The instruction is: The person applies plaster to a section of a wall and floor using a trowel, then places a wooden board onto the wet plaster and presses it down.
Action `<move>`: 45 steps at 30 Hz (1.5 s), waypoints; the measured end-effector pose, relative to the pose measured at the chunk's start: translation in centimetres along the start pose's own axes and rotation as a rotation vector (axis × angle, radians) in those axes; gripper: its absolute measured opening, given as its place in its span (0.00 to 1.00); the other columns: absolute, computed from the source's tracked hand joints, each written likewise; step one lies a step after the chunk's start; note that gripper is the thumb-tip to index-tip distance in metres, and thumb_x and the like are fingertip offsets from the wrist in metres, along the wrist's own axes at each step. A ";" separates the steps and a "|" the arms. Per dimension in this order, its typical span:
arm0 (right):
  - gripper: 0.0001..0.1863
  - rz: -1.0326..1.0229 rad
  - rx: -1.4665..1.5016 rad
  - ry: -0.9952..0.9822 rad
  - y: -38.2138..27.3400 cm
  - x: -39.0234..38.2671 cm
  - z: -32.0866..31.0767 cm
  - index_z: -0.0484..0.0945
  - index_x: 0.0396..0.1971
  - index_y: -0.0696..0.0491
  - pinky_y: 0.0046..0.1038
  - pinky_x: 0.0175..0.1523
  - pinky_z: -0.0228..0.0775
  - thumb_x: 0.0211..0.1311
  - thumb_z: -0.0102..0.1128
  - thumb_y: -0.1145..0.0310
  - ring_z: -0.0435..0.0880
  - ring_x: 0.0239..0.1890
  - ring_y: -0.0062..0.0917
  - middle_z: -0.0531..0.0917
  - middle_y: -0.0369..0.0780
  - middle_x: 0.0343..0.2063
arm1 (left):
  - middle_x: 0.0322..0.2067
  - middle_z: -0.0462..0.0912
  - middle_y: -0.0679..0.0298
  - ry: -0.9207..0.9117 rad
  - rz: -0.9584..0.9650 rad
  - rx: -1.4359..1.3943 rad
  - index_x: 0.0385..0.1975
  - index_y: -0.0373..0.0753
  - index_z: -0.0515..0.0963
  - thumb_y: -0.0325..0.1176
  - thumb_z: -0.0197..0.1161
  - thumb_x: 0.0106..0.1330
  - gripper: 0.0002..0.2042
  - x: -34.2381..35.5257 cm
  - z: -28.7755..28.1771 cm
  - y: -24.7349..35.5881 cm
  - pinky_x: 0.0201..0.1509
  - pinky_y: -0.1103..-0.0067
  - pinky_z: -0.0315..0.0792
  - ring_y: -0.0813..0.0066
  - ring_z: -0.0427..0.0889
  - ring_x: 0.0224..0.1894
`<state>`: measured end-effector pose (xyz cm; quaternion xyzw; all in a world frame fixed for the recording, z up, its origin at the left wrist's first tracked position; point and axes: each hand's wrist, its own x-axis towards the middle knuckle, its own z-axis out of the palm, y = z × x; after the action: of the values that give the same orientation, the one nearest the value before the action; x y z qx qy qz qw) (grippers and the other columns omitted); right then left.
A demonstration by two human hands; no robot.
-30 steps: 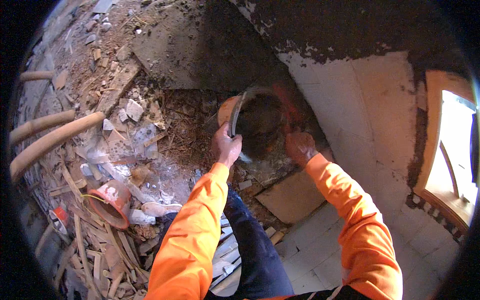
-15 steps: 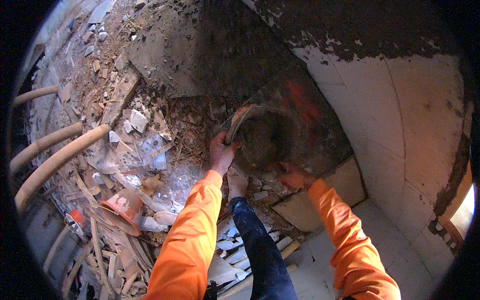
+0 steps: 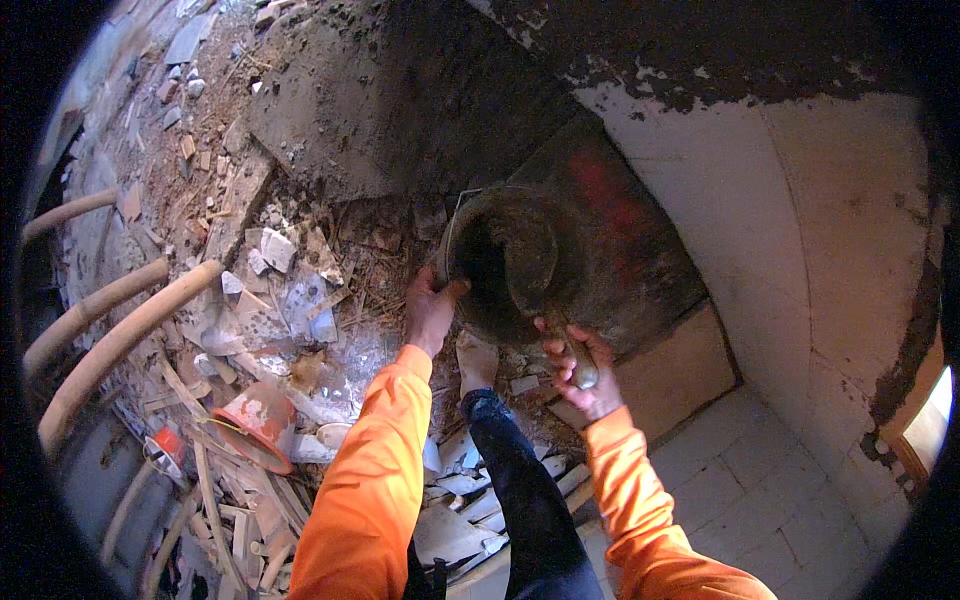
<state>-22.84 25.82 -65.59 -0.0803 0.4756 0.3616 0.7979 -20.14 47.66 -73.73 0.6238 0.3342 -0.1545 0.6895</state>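
A round, dirt-caked bucket [image 3: 482,328] stands in front of me, its inside dark with mortar or mud. My left hand [image 3: 432,310] is closed on the bucket's near-left rim, thumb toward the inside. In my right hand [image 3: 578,362] is the handle of a trowel [image 3: 584,374], held at the bucket's near-right side. The trowel's blade seems to reach into the bucket, smeared with the same dark stuff, so its outline is hard to make out. My bare foot [image 3: 477,362] is just below the bucket.
Past the bucket lies a dark, mud-covered board [image 3: 340,130]. Rubble and wood scraps cover the ground at left, with an orange pot-shaped container [image 3: 258,425] and curved wooden poles [image 3: 130,345]. A pale block wall [image 3: 740,190] rises at right; a tan board [image 3: 675,365] lies near it.
My right hand has come nearer and turned, so the trowel handle now shows. The bucket's rim has tipped and its opening faces me more. My left hand has shifted slightly left.
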 end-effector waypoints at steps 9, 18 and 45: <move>0.09 -0.602 -2.713 0.093 -4.3 0.6 1.1 0.80 0.24 0.59 0.40 0.31 0.74 0.52 0.49 0.74 0.81 0.23 0.38 0.80 0.50 0.21 | 0.34 0.81 0.63 -0.029 0.208 0.201 0.40 0.34 0.74 0.23 0.56 0.51 0.14 -0.5 3.3 2.0 0.41 0.79 0.70 0.76 0.78 0.35; 0.22 -0.172 -2.657 0.295 -4.9 2.5 -2.3 0.70 0.51 0.55 0.42 0.33 0.74 0.55 0.54 0.65 0.81 0.29 0.41 0.80 0.50 0.36 | 0.36 0.80 0.51 -0.016 0.147 0.582 0.39 0.33 0.74 0.25 0.58 0.50 0.15 -1.0 4.4 3.0 0.46 0.73 0.70 0.57 0.79 0.41; 0.18 -0.278 -2.565 0.492 -6.1 -1.2 1.4 0.74 0.45 0.55 0.40 0.41 0.70 0.59 0.51 0.60 0.79 0.26 0.41 0.81 0.44 0.32 | 0.36 0.78 0.46 -0.031 0.112 0.555 0.40 0.35 0.70 0.28 0.60 0.48 0.17 -2.5 3.4 2.4 0.45 0.65 0.70 0.45 0.76 0.43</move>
<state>-18.22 21.43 -65.15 -0.8881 -0.0840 0.4450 0.0785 -19.58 44.26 -70.27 0.8037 0.2336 -0.2115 0.5048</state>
